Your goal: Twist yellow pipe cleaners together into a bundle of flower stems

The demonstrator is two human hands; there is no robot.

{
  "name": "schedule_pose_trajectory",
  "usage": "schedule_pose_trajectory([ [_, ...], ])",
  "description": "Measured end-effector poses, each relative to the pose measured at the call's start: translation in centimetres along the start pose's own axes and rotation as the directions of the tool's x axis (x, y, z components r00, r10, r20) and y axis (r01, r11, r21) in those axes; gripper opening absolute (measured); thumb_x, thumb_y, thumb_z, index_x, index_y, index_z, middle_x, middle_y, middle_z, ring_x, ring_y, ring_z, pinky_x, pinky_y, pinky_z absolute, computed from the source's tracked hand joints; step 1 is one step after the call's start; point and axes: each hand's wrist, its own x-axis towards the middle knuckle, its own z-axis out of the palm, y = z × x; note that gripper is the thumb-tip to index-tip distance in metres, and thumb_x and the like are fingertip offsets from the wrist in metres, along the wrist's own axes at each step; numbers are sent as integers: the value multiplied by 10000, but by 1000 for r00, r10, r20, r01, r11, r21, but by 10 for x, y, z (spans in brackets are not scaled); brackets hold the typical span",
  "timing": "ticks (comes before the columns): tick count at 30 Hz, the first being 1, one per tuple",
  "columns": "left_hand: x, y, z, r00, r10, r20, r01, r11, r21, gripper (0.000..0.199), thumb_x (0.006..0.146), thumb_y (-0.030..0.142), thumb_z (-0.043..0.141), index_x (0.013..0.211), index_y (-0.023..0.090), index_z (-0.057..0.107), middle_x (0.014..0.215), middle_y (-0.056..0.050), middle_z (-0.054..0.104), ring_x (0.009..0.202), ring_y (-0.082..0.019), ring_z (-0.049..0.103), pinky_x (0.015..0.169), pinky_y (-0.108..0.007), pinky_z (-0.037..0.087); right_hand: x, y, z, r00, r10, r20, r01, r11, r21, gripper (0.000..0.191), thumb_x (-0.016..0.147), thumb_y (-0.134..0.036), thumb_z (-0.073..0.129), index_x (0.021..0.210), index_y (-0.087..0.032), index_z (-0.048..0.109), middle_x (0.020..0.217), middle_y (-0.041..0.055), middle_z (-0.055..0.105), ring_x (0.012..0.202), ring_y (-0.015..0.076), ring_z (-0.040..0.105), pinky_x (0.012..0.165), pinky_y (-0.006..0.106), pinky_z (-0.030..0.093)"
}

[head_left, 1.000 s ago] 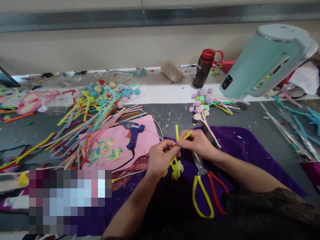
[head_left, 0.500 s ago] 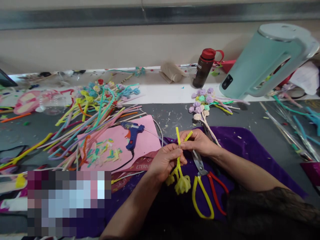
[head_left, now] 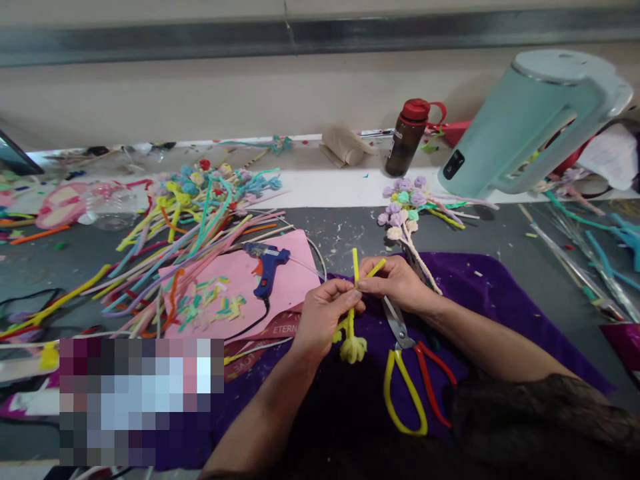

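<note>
Between my two hands is a yellow pipe-cleaner flower (head_left: 353, 349), its fluffy head hanging down and two stem ends sticking up in a V. My left hand (head_left: 327, 310) pinches the stems just below where they part. The fingertips of my right hand (head_left: 393, 283) grip the stem that slants to the right, touching the left fingertips. Scissors (head_left: 403, 336) with one yellow and one red handle lie below my right hand on a purple cloth (head_left: 480, 283). A second small yellow bloom is partly hidden behind my left fingers.
A blue glue gun (head_left: 271, 270) rests on a pink sheet (head_left: 295, 293) with cut bits. Many coloured pipe cleaners (head_left: 195, 240) lie at left. Lilac flowers (head_left: 400, 212), a red-capped bottle (head_left: 407, 137) and a teal kettle-like jug (head_left: 530, 127) stand or lie behind.
The yellow flower head has swung up and slightly left, and my left hand has turned and shifted a little up. My right hand stays nearly in place.
</note>
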Motion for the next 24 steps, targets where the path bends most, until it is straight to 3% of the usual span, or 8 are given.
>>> schedule_pose_trajectory([
  [3,-1,0,1,992,-78,98,86,993,-80,124,690,251,668,670,144,610,547,-15,628,531,-109,570,545,-210,437,1,3,-4,999,-2,39,1,1000,25,186,697,-301,704,684,-142,607,575,-24,549,500,74,466,474,204,359],
  [7,-1,-2,3,944,-203,260,265,936,-232,151,653,258,671,626,143,577,483,7,567,447,-88,523,452,-183,394,3,7,-10,987,10,158,-21,997,70,175,701,-288,699,706,-132,617,590,-24,540,465,53,404,426,186,300],
  [9,-1,-2,3,931,-218,291,291,927,-236,164,647,263,677,622,140,571,474,11,559,442,-89,526,440,-181,389,3,7,-11,985,25,171,-37,997,69,170,702,-281,696,698,-131,616,579,-27,535,450,47,386,413,182,282],
  [11,0,-1,3,947,-203,249,249,954,-168,163,671,265,672,644,134,580,520,-10,604,470,-90,546,449,-174,388,3,6,-9,993,40,111,-44,998,38,173,698,-278,698,679,-131,608,555,-31,525,445,46,380,412,181,274],
  [15,-1,3,1,994,-95,45,95,995,-3,199,635,268,724,734,147,599,614,-20,669,452,-78,527,402,-164,331,1,-1,-1,995,80,-54,-82,996,-33,195,678,-294,705,657,-139,589,519,-41,524,447,56,423,437,188,314],
  [17,-1,4,2,999,-33,-13,33,999,35,219,605,262,746,727,154,600,590,-9,664,482,-98,556,449,-185,380,0,-3,2,993,90,-72,-94,995,-47,204,675,-306,703,656,-142,583,507,-46,527,443,60,442,445,192,332],
  [20,-2,3,2,999,9,-32,-7,997,74,197,615,276,737,701,151,610,575,-14,661,530,-123,590,523,-220,430,-2,-4,4,996,70,-54,-73,995,-63,204,685,-314,695,663,-143,586,528,-33,551,462,73,472,458,200,355],
  [24,-2,3,1,1000,20,-3,-20,997,76,181,654,298,710,703,150,618,576,-13,656,507,-109,570,489,-205,402,-2,-2,1,999,42,-25,-43,998,-51,181,711,-302,681,682,-144,598,561,-24,565,476,75,476,466,204,356],
])
